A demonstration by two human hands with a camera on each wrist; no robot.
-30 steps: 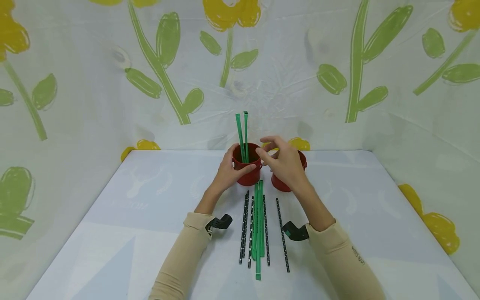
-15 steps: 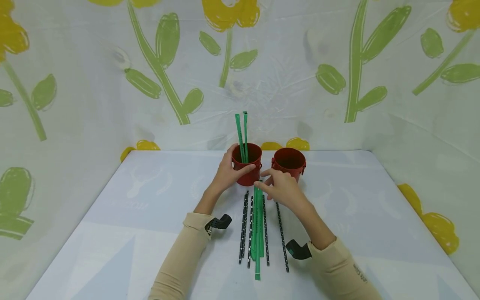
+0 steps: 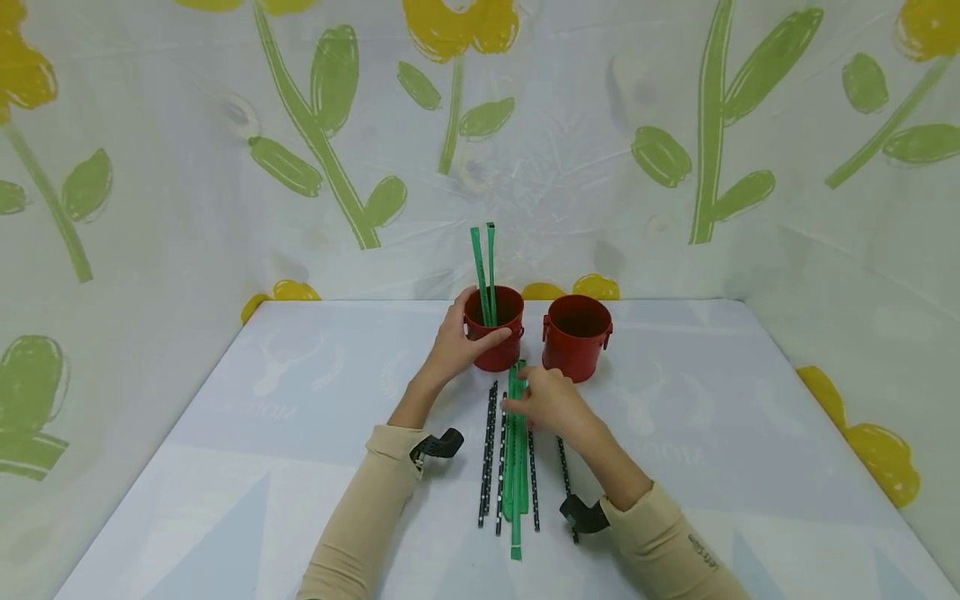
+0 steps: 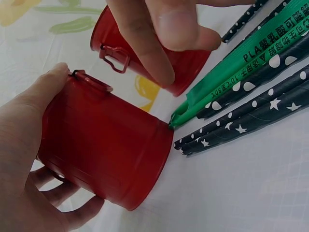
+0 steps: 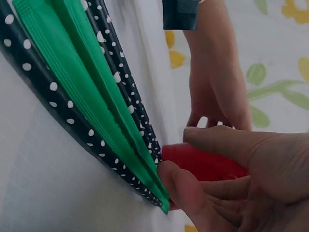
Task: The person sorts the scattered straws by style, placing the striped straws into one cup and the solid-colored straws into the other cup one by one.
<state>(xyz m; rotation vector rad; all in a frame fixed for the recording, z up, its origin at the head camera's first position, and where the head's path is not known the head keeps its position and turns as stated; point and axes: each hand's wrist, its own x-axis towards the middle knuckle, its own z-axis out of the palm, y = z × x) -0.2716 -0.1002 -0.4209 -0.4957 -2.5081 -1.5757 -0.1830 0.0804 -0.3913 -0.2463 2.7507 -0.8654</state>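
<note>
My left hand [image 3: 450, 343] holds a small red bucket [image 3: 498, 357] by its side, thumb across the front and fingers around the far side. Two green-wrapped straws [image 3: 480, 260] stand up in it. My right hand [image 3: 555, 402] hovers at the far end of a row of straws, its thumb and fingers apart. Under it lie several green-wrapped drinking straws [image 3: 515, 479] with printed lettering. Black straws with white dots and stars [image 4: 241, 126] lie on both sides of them. Nothing is visibly pinched by the right hand in the right wrist view [image 5: 227, 179].
A second red bucket [image 3: 576, 346] with side handles stands upright just right of the first, nothing visible inside. One black dotted straw [image 3: 564, 467] lies apart on the right, partly under the right wrist camera [image 3: 583, 514]. A flowered curtain [image 3: 555, 150] rises behind the white table [image 3: 300, 500].
My right hand has come down from in front of the right bucket, toward me, to the far end of the green straws. My left hand stays on its bucket.
</note>
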